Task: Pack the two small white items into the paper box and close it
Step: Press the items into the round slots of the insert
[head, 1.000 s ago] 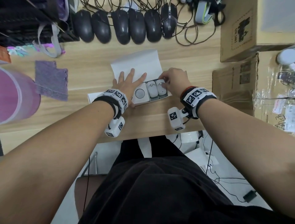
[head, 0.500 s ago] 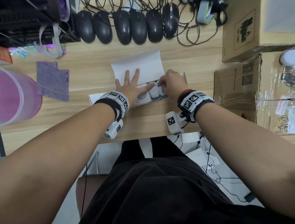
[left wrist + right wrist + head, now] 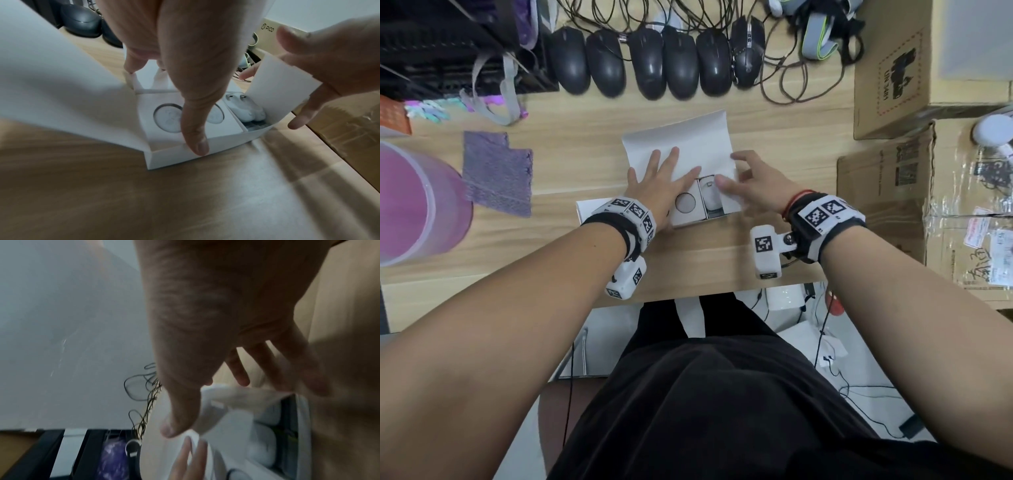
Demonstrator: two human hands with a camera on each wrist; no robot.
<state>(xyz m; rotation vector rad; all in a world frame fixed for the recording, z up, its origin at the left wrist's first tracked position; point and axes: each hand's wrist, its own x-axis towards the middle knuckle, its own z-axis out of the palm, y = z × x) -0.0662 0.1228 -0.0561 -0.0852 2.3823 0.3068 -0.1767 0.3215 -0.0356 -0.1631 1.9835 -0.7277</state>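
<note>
Since a moment ago: my right hand (image 3: 760,186) has come off the two small white items (image 3: 244,108) and moved to the side flap (image 3: 281,84) at the right end of the paper box (image 3: 688,224); my left hand (image 3: 659,183) has stayed spread where it was.
Right fingers: thumb and fingers are loosely extended around the side flap, touching it from both faces and tipping it inward; it is a light steer and not a firm pinch.
Left fingers: straight and fanned, pressing flat on the big lid flap (image 3: 681,144) and the insert, thumb (image 3: 195,129) reaching down to the near wall of the box.
White items: lying side by side in the right-hand compartment, just right of the round cut-out (image 3: 685,202) in the insert, centre of the head view.
Box: on the wooden desk (image 3: 585,171), mid-frame, lid flap open and lying toward the top of the frame.
Step in hand: packing looks done; I judge I am on the closing, starting with the end flap.
Next move: fold that flap down over the items without snagging them, then lift my left hand clear so the big lid can swing over.
Around: row of black mice (image 3: 650,61) at the top, cardboard cartons (image 3: 887,78) upper right, purple cloth (image 3: 496,173) at left.
</note>
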